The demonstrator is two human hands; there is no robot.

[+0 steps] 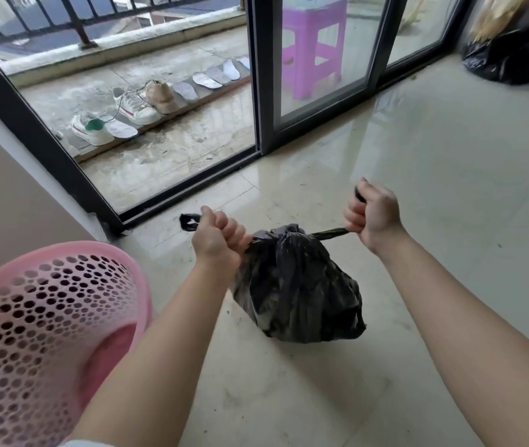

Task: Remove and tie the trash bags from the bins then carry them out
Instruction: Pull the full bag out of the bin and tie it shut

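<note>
The left hand (pixel 219 240) is fisted round one twisted end of the black trash bag (pixel 295 285), and the right hand (pixel 371 216) is fisted round the other end, the two ends drawn apart over the bag's gathered neck. The bag sits on the tiled floor (pixel 450 188) between and just below both hands. A pink perforated bin (pixel 46 324) stands just beside the left forearm. Another black bag (pixel 508 58) lies well apart by the sliding glass door (pixel 324 56).
</note>
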